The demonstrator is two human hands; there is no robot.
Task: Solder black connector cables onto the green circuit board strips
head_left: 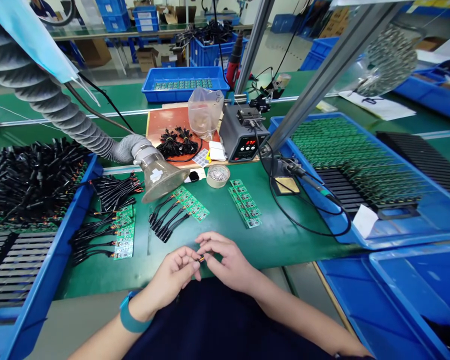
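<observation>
Close to the bench's front edge, my left hand (178, 272) pinches a short black cable (201, 259), most of it hidden by the fingers. Its orange wire ends show between both hands. My right hand (228, 260) closes thumb and forefinger at those wire ends, its other fingers curved above. Beyond my hands lies a green circuit board panel (197, 205) with several black cables (168, 220) attached. To its right is a panel without cables (245, 204). On the left, more wired boards (125, 235) lie beside a bundle of loose cables (114, 192).
A fume hose nozzle (163, 175) hangs over the boards. Behind are a solder wire roll (218, 176) and a soldering station (243, 137). The soldering iron (307, 177) rests in its stand at right, its cord looping over the bench. Blue bins (73, 215) flank both sides.
</observation>
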